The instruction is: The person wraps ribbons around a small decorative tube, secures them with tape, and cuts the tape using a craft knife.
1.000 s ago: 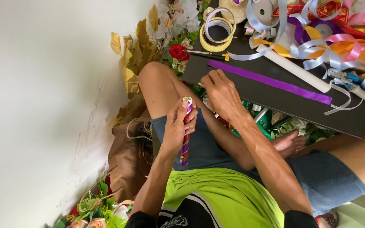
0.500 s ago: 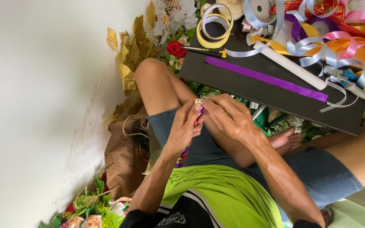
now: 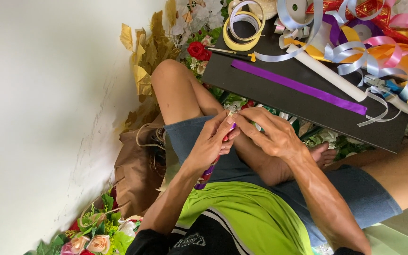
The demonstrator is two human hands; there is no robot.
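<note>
Black board (image 3: 279,101) across the lap, purple ribbon strip (image 3: 298,86) and white roll (image 3: 329,74) on it, yellow ribbon loop (image 3: 242,26) at its end, red rose (image 3: 197,49) just beside it, gold leaves (image 3: 145,56) beyond.

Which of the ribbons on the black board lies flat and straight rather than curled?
The purple ribbon: it runs straight along the black board, beside the white tube. The pale blue, pink and orange ribbons all lie looped and tangled.

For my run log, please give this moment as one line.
left hand: grips ribbon-wrapped stick | right hand: fingers pinch the stick's top | nearby: flat purple ribbon strip on black board
</note>
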